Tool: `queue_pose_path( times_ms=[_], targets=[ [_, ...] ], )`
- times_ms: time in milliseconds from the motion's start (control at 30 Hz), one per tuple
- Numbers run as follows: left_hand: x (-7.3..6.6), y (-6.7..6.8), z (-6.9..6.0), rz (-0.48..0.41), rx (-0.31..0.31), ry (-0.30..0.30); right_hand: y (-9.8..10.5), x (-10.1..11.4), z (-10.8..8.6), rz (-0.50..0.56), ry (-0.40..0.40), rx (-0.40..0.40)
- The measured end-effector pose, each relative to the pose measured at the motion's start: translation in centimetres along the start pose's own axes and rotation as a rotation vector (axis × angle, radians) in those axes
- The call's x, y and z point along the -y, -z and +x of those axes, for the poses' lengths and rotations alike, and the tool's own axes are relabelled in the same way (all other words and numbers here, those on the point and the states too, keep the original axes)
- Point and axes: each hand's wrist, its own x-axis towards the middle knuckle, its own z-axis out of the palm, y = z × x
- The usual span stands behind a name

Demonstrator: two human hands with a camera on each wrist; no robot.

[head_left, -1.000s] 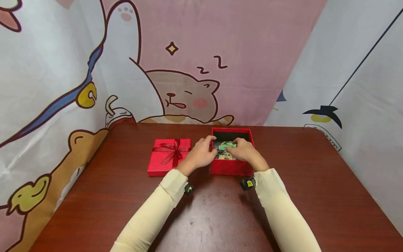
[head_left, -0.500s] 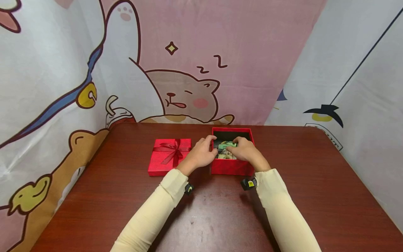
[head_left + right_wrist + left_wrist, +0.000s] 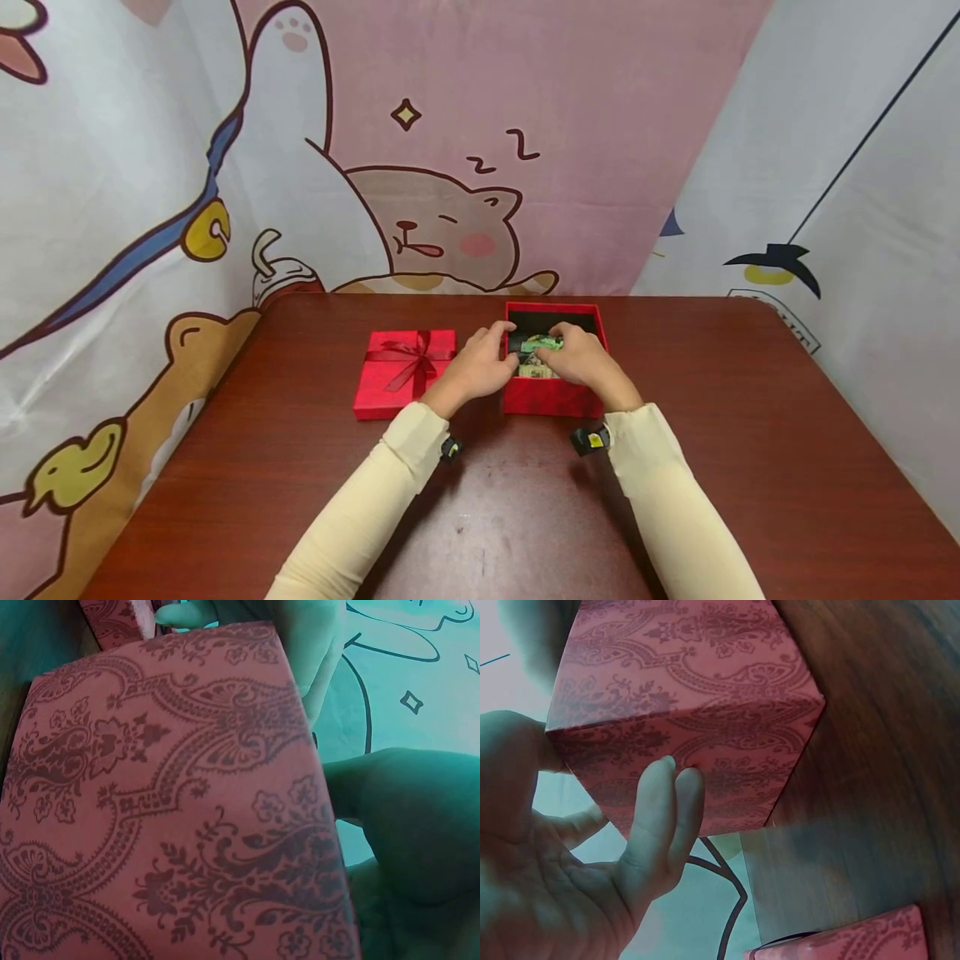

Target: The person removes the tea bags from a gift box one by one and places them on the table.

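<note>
An uncovered red box [image 3: 553, 398] with a black inside stands near the table's back edge. Green [image 3: 542, 342] and beige [image 3: 537, 369] printed pieces lie in it. My left hand [image 3: 477, 364] grips the box's left wall. In the left wrist view, fingers [image 3: 655, 817] of that hand lie against the patterned outside of the box [image 3: 682, 757], and others reach past its rim. My right hand [image 3: 585, 360] reaches over the right wall, its thumb at the printed pieces; its other fingertips are mostly hidden. In the right wrist view, the box wall [image 3: 172, 802] covers the contents.
A red lid [image 3: 382, 387] with a dark red ribbon bow [image 3: 415, 360] lies left of the box. The brown table [image 3: 480, 517] meets a cartoon-printed cloth [image 3: 600, 150] at the back and sides. Each wrist wears a small dark device.
The right hand has shifted very slightly left within the box, and the beige pieces have changed position a little. The left hand stays at the left wall.
</note>
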Motion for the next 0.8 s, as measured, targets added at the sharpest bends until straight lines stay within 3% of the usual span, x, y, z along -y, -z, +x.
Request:
queue_pose_path(
  times_ms=[500, 800],
  targets=[
    [-0.17, 0.06, -0.13, -0.007, 0.008, 0.008, -0.10, -0.49, -0.01, 0.055, 0.017, -0.051],
    [-0.18, 0.07, -0.26, -0.008, 0.004, 0.014, 0.19, -0.49, -0.02, 0.049, 0.071, -0.015]
  ],
)
